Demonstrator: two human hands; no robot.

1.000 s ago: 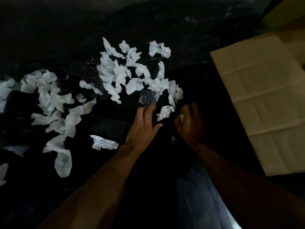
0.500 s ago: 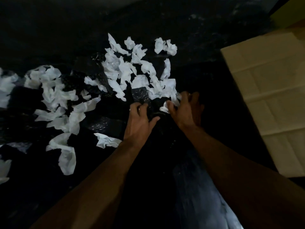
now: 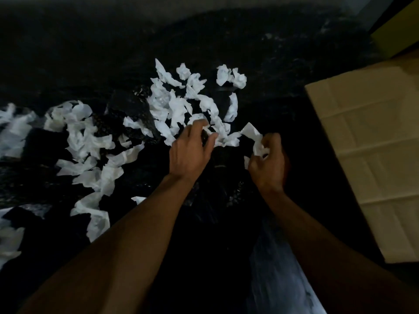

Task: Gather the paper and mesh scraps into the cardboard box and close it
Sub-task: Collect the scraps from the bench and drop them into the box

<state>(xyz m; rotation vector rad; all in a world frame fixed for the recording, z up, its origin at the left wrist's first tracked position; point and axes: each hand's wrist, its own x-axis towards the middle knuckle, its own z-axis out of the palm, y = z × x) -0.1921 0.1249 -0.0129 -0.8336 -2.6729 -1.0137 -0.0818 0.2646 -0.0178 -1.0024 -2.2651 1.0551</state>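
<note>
A crumpled paper scrap is gripped in the right hand, and a second scrap is pinched by the left hand. Loose paper and dark mesh are strewn together from nine to twelve o'clock. The cardboard box is seen at three o'clock.

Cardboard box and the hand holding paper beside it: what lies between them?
Head view: only dark, dim floor lies between the right hand, gripping a paper scrap, and the cardboard box; no scraps show there.
</note>
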